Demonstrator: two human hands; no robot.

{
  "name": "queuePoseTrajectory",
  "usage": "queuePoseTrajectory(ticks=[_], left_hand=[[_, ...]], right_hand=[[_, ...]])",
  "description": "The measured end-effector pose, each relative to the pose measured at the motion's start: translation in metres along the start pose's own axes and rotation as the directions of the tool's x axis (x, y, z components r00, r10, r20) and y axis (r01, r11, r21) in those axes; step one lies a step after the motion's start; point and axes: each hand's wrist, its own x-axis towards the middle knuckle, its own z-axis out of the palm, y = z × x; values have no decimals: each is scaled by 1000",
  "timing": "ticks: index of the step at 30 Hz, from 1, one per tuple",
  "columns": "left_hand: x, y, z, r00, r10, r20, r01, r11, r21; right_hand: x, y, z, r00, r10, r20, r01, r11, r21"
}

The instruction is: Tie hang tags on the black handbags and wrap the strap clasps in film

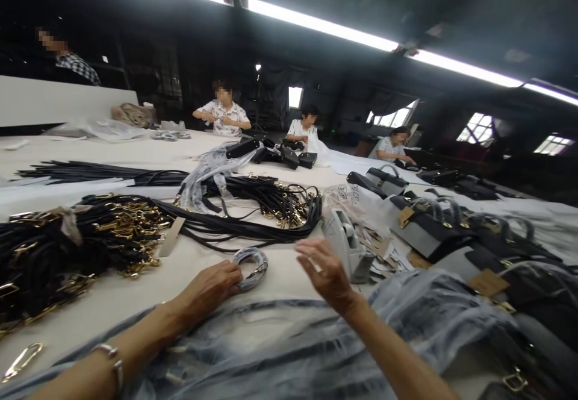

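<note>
My left hand [221,281] is closed on the edge of a coiled strap [253,269] wrapped in clear plastic, with a metal clasp showing on its right side. The coil rests on the pale table. Held up to the right of the coil, apart from it, my right hand [326,272] has its fingers stretched out and parted from the thumb. I see nothing held in it. Just beyond that hand stands a light grey tape dispenser [339,234]. Long plastic-wrapped straps [280,352] lie beneath both forearms, blurred in places.
Bundles of black straps with gold clasps [126,231] lie at left; more black straps [253,225] curve behind the coil. Black-and-grey handbags [419,225] fill the right side. Card pieces [379,249] lie beside the dispenser. A gold clasp [22,358] sits front left. Several people are farther back.
</note>
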Motion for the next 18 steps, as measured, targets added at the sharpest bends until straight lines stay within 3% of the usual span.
queuePoseTrajectory(ticks=[1, 4, 7, 10, 14, 18], left_hand=[[0, 0, 0, 1000, 4, 1, -4, 1000, 9], [1, -1, -1, 1000, -1, 14, 0, 999, 36], [2, 1, -3, 999, -30, 32, 28, 998, 63], [0, 4, -5, 997, -67, 30, 64, 994, 89], [-3, 7, -2, 995, -96, 22, 92, 987, 133], [-4, 8, 3, 997, -81, -12, 81, 987, 142]], right_hand=[[-4, 12, -26, 988, 129, -80, -134, 989, -60], [-19, 54, -91, 868, 427, -254, -475, 864, -167], [-40, 85, -113, 771, 599, -216, -636, 738, -224], [-65, 92, -102, 744, 662, -88, -655, 699, -286], [-88, 78, -95, 742, 666, 76, -600, 712, -365], [-84, 51, -95, 797, 587, 142, -478, 756, -447]])
